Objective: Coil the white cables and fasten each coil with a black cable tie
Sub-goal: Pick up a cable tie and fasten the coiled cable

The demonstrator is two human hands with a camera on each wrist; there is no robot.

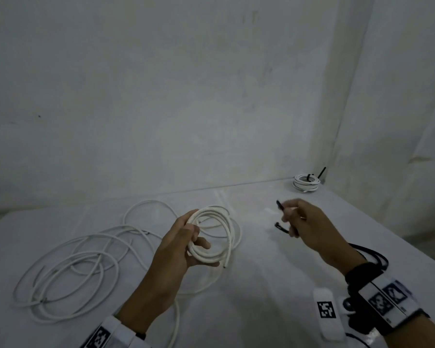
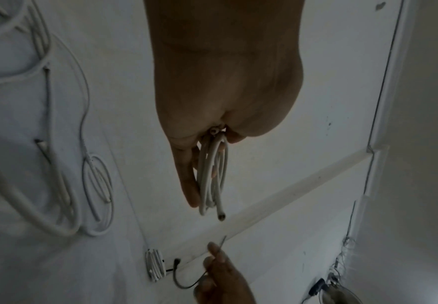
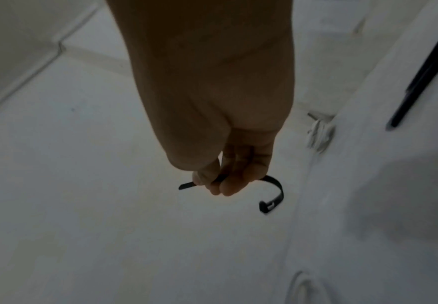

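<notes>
A: What sits nearest?

B: A white tag (image 1: 327, 313) with a black square code lies flat on the tabletop (image 1: 249, 285) beside the right wrist. Left of it, loose white cable (image 1: 68, 267) sprawls in wide loops; one strand runs off the bottom edge of the head view.

A: And the hands?

B: The left hand (image 1: 183, 247) holds a coil of white cable (image 1: 216, 237) above the tabletop, grip closed, fingers through the ring, thumb over the strands. A cut end (image 1: 224, 267) pokes out below the thumb. In the left wrist view the coil shows edge-on, so I cannot count its turns. The right hand (image 1: 309, 224), well apart from the coil, pinches a black cable tie (image 3: 272, 193) between thumb and fingertips; it curls out on both sides, buckle end free.

A: Any containers?

B: None I can make out.

A: Farther back?

B: A finished coil (image 1: 307, 183) with a black tie round it rests in the far right corner near the wall (image 1: 211, 96). A dark stick (image 1: 321, 172) behind it is too small to identify. Bare tabletop lies between the hands and that corner; the right edge falls away just past the right forearm.
</notes>
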